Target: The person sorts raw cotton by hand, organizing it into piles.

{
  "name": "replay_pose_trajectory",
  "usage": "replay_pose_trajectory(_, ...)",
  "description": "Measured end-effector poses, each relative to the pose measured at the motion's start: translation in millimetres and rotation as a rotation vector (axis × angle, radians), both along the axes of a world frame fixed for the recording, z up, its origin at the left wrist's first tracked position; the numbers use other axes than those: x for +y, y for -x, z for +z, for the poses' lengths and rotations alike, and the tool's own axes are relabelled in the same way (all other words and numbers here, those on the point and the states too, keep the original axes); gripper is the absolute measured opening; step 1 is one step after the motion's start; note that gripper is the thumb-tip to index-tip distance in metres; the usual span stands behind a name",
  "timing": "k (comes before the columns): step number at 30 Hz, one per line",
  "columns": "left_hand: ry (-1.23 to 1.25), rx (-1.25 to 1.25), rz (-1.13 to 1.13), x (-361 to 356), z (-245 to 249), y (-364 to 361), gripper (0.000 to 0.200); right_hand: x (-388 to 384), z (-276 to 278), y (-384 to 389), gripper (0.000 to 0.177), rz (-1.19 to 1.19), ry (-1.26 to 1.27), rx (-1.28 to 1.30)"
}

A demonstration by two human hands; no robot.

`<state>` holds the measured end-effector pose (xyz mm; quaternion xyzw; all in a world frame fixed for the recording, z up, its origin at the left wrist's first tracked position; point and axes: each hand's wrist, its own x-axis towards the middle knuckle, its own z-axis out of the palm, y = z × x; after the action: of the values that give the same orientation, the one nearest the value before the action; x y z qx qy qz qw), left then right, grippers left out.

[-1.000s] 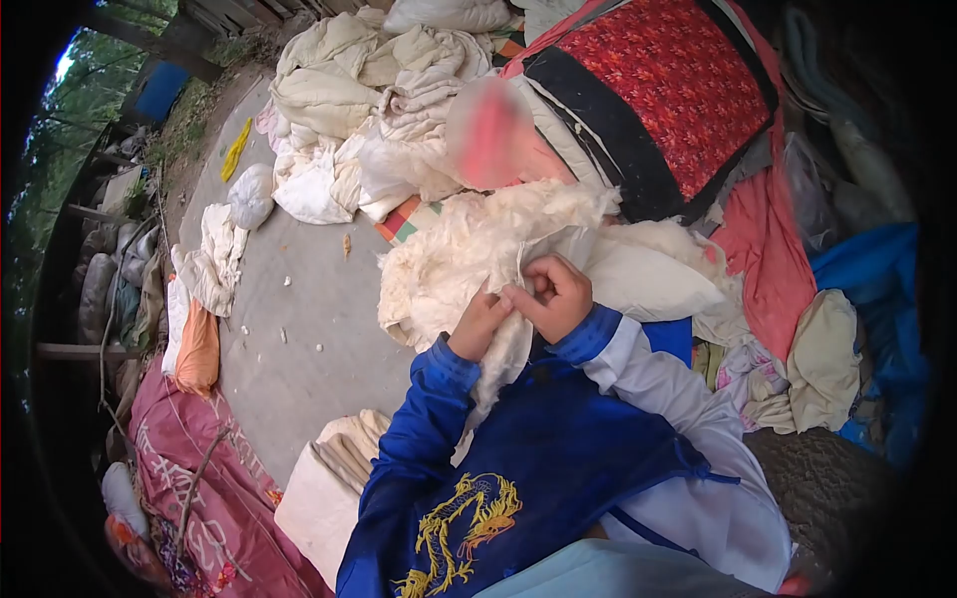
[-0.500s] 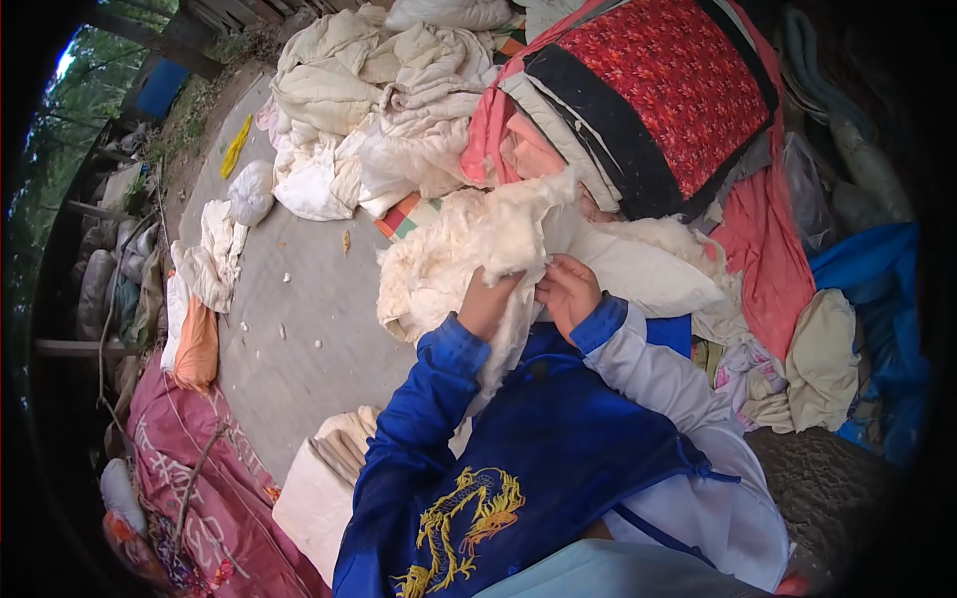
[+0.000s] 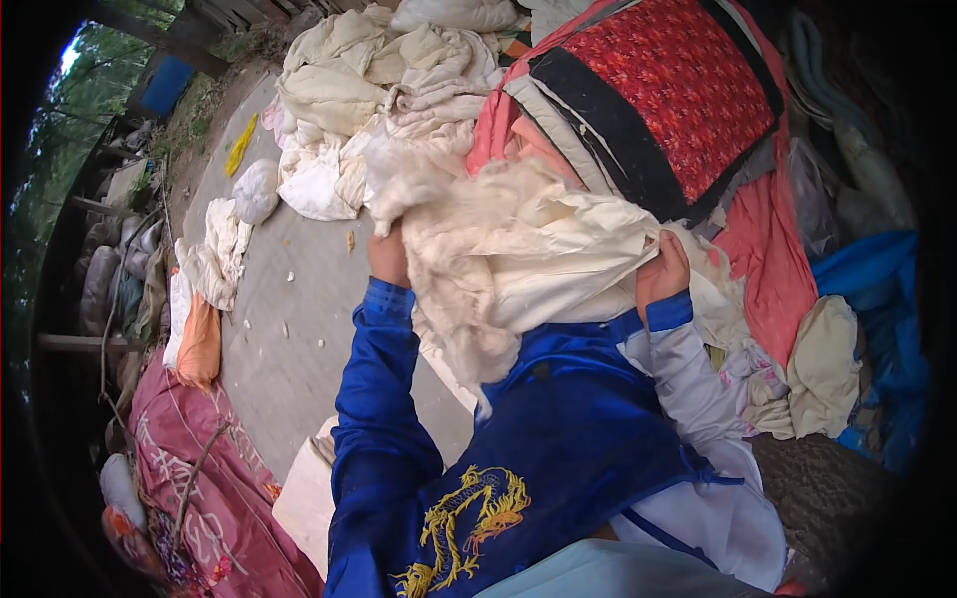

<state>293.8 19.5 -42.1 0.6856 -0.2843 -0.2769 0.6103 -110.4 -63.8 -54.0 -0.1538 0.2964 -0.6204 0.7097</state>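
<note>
My left hand (image 3: 389, 255) is closed on a clump of fluffy off-white cotton batting (image 3: 449, 239), which hangs down in loose tufts in front of me. On the other side, my right hand (image 3: 664, 269) pinches the edge of a cream cloth (image 3: 568, 264) that lies against the batting. Cloth and batting stretch between the two hands, above my blue-clad lap. The fingertips of my left hand are buried in the fluff.
Heaped cream quilts (image 3: 339, 80) lie at the far side of the grey ground sheet (image 3: 289, 349). A red-patterned bundle (image 3: 678, 90) stands at the upper right. Maroon printed sacking (image 3: 189, 468) lies lower left, near an orange bag (image 3: 198, 339). Blue plastic (image 3: 867, 279) is at the right.
My hands were close together in the middle; they have moved wide apart, left hand leftward and right hand rightward. The batting and cloth are now spread out between them.
</note>
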Motion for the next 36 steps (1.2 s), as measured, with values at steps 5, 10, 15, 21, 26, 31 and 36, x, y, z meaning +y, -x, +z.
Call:
replay_pose_trajectory(5, 0.057, 0.158, 0.119, 12.6, 10.2, -61.3, 0.035, 7.1, 2.4, 8.2, 0.021, 0.059, 0.02, -0.019)
replay_pose_trajectory(10, 0.041, 0.063, 0.165, 32.4, 25.5, -101.7, 0.038, 22.4, -3.9, 16.2, 0.034, 0.115, -0.065, -0.01)
replay_pose_trajectory(15, -0.296, -0.274, -0.077, 52.0, -4.7, -76.7, 0.046, 45.6, -13.0, 27.7, 0.041, 0.267, -0.098, 0.204)
replay_pose_trajectory(21, -0.07, -1.114, -0.194, 44.1, 39.5, 61.0, 0.057, 88.3, -59.2, 45.9, 0.039, 0.459, -0.219, 0.338)
replay_pose_trajectory(26, 0.06, -1.037, -0.789, 14.7, 18.4, 152.1, 0.047, 104.8, -59.8, 61.9, 0.037, 0.378, -0.181, 0.272)
replay_pose_trajectory(31, 0.095, -1.141, -1.112, -14.7, -40.2, 166.1, 0.022, 107.7, -50.3, 77.8, 0.036, 0.218, -0.181, 0.181)
replay_pose_trajectory(36, 0.06, -1.206, -0.982, -12.9, -63.7, 123.8, 0.006, 120.8, -69.0, 110.3, 0.04, 0.194, -0.177, 0.294)
